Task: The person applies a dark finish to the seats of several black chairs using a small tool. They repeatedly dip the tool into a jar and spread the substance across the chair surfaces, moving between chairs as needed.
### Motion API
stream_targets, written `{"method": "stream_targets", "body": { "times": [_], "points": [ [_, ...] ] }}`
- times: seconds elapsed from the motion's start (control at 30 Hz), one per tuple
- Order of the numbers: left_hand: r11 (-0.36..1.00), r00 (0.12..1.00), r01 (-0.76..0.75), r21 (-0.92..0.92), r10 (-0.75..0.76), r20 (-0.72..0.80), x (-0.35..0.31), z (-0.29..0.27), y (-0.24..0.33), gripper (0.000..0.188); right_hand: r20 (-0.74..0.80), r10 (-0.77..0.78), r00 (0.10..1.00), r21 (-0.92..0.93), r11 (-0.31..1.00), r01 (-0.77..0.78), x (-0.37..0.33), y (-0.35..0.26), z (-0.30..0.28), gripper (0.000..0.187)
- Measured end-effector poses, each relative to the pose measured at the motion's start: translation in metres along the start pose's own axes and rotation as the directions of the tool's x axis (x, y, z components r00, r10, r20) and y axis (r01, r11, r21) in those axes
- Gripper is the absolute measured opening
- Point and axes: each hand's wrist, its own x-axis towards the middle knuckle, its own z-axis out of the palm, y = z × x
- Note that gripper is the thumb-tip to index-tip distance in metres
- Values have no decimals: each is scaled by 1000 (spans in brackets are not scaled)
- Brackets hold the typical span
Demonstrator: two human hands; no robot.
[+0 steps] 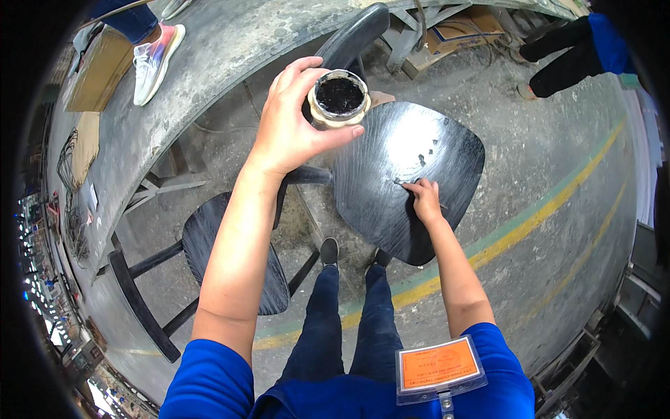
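Observation:
My left hand (285,129) is wrapped round a small clear jar (340,123) and holds it upright over the chair. Black paste or paint (340,95) fills the jar, and smears mark its rim. Below it is the black wood-grained seat (391,140) of a chair, with light glaring off its far part. My right hand (426,200) is pinched on a thin little tool whose kind is too small to tell. Its tip is at the seat's surface, beside a dark smear. Several dark flecks (421,160) lie farther up the seat. The chair's curved black backrest (356,35) rises behind the jar.
A second black chair (209,230) lies at my left, partly behind my forearm. Beyond it curves a long grey worktop (209,77), where a person's shoe (157,64) shows. Another person's legs (565,59) are at far right. A cardboard box (464,35) sits at the back.

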Motion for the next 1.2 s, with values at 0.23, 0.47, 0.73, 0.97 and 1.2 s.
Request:
{"method": "stream_targets", "body": {
  "times": [0.23,0.47,0.73,0.97,1.2],
  "points": [
    [999,1000,-18,37,18,-4,1,-1,0,69,22,-37,999,87,996,35,-20,-31,12,36],
    [999,1000,-20,33,20,5,0,-1,-2,70,-84,-48,995,-83,996,41,-23,-50,29,37],
    [999,1000,4,36,-4,13,-1,-2,3,69,-5,-7,1000,-101,995,7,-30,-55,32,37],
    [999,1000,-5,38,5,3,1,-2,2,68,-47,36,998,-20,999,-37,-18,-48,30,38],
    [1000,1000,8,0,-8,11,-1,-1,2,69,41,-19,999,-29,999,21,-22,-44,26,38]
  ]
}}
